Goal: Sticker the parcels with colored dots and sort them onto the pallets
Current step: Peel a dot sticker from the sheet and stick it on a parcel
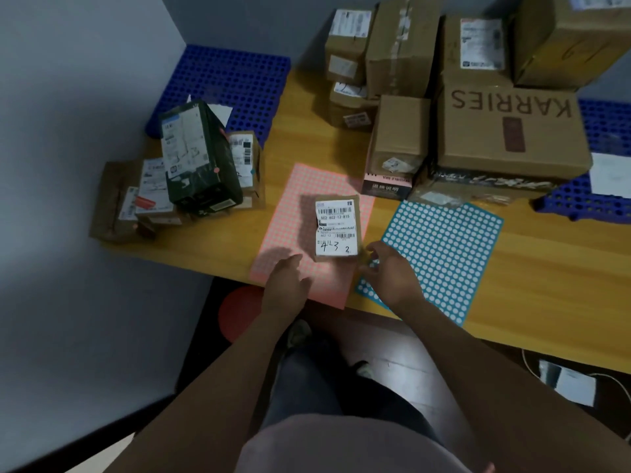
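The small brown parcel (336,228), its white label up with 4-3 and 2 handwritten, lies on the pink dot sheet (307,180) near the bench's (546,302) front edge. Stickering looks in hand. The left grip (286,278) hovers beside it, fingers relaxed and empty. The right grip (389,271) curls at the teal dot sheet (444,254), and I cannot tell whether it holds anything. Next, a dot needs peeling and pressing on.

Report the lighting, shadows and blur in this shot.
Head view: dim light, no glare; the parcel casts a dark shadow leftward onto the pink sheet; the left hand shades the sheet too; the parcel's label reads sharp, while the left stack and right hand look soft; wide-angle stretch toward the frame's edges.
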